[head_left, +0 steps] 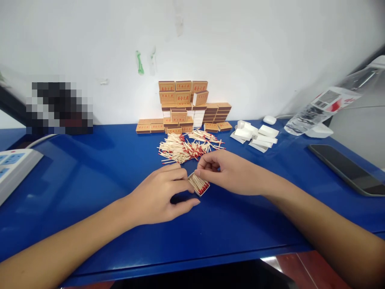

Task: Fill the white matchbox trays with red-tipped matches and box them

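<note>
A small white matchbox tray [205, 192] lies on the blue table, filled with red-tipped matches [198, 185]. Along the tray's left side rests my left hand [167, 192], an index fingertip against its edge and the thumb apart near its front corner. My right hand [228, 170] is at the tray's far right corner, fingers curled and thumb tip over the match ends. Whatever its fingers pinch is hidden. Behind both hands spreads a loose pile of matches [177, 148], red heads mostly toward the right.
Stacked matchboxes [183, 98] stand against the wall. White empty trays [255, 136] lie at the right, near a white earbud case [269, 119], a leaning plastic bottle [319, 108] and a phone [349, 168]. A white device [18, 170] sits at the left.
</note>
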The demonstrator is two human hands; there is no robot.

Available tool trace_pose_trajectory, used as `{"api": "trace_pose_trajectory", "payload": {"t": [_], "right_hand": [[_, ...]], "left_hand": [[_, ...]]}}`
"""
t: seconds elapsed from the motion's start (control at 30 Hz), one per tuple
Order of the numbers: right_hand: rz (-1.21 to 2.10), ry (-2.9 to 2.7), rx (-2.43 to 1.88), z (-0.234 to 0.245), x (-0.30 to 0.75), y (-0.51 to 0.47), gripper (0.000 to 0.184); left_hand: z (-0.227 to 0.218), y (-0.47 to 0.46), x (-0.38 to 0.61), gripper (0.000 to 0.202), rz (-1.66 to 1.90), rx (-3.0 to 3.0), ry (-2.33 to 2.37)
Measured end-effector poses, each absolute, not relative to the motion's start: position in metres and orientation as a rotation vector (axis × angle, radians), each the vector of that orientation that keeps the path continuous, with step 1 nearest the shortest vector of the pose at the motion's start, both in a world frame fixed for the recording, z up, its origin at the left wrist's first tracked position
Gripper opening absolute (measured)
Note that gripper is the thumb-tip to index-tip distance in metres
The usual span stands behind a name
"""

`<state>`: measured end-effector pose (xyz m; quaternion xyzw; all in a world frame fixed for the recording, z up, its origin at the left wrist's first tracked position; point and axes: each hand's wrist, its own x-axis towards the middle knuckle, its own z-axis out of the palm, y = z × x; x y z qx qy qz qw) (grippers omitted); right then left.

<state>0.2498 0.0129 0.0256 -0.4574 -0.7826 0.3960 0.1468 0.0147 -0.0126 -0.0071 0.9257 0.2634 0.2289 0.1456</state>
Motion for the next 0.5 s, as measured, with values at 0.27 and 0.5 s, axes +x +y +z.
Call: {"api": "trace_pose_trajectory", "payload": {"t": [0.27, 0.5], "right_hand": [[0.995, -2.202, -1.495, 0.018, 0.231, -0.006, 0.025], [0.630, -2.353, -1.473, 0.023, 0.240, 0.003, 0.035]], "left_hand": [[-0.004, -0.016, 0.019, 0.006, 1.092, 2.666, 0.650], [-0.003, -0.012, 0.017, 0.006, 1.103, 2.738, 0.792]]}}
